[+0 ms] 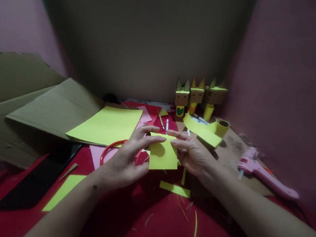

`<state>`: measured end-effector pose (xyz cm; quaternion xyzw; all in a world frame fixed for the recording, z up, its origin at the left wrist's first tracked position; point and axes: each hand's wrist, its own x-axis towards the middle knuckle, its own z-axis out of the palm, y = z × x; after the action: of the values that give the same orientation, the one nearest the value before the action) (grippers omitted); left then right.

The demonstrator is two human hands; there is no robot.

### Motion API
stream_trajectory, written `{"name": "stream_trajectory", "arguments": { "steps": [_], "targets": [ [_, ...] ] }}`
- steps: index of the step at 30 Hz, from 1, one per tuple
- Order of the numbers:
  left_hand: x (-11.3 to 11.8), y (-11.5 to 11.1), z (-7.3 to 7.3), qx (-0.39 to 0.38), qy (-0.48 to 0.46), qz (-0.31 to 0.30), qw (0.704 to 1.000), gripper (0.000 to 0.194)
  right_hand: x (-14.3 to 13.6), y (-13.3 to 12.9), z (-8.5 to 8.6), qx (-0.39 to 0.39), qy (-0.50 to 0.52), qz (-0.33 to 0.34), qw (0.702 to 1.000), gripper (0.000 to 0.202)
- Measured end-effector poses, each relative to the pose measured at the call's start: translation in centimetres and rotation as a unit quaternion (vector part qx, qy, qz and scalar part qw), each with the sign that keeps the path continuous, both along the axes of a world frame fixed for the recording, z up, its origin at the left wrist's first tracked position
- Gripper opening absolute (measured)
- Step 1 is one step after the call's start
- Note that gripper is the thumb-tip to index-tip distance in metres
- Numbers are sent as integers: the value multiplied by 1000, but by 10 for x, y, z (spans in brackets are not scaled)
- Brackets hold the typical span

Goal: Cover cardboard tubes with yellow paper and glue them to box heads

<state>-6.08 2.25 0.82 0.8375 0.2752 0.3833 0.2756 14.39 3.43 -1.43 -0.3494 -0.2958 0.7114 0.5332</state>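
The left hand (126, 156) and right hand (192, 154) together gripped a piece of yellow paper (163, 158) above a red surface (113, 219).

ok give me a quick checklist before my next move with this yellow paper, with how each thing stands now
1. Yellow paper square held up: ok, at the fingers of the right hand.
2. Left hand gripping it: cannot tell; its fingers reach over the paper.
3. Red surface below free of scraps: not ok, a yellow paper strip lies there.
4. Pink glue gun apart from both hands: ok, lying off to the right.
5. Glue gun hot: cannot tell.
6. Three box-headed cardboard figures upright: ok, standing at the back.
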Motion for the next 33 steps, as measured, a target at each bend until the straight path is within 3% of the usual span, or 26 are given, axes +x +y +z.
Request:
{"name": "stream_trajectory", "arguments": {
  "steps": [3,6,10,12,14,17,19,22,29,33],
  "targets": [
    [6,-1,-2,2,-42,46,998,26,-1,-1,-1,6,-2,6,1000,33],
    [8,3,-4,-94,-113,123,981,14,-3,-3,-3,23,27,42,998,30],
    [1,21,-9,-268,-234,264,897,36,-4,-4,-4,32,26,59,997,41],
    [-5,28,-11,-258,-255,341,867,50,-4,-4,-4,33,16,45,998,49],
    [-9,30,-9,-176,-267,386,865,51,-4,-4,-3,37,12,37,999,52],
    [-8,21,-3,-91,-232,363,898,28,-2,-2,-3,47,15,32,998,51],
    [-3,13,2,-121,-162,302,932,17,-1,-1,-3,55,19,28,998,50],
    [1,7,5,-142,-69,214,964,16,0,0,-2,64,22,19,998,50],
    [-3,13,-1,-117,8,170,978,31,1,2,1,50,28,-1,998,53],
    [-3,15,-5,-130,66,137,980,34,-1,-1,-3,103,-4,-18,995,60]
  ]
}}
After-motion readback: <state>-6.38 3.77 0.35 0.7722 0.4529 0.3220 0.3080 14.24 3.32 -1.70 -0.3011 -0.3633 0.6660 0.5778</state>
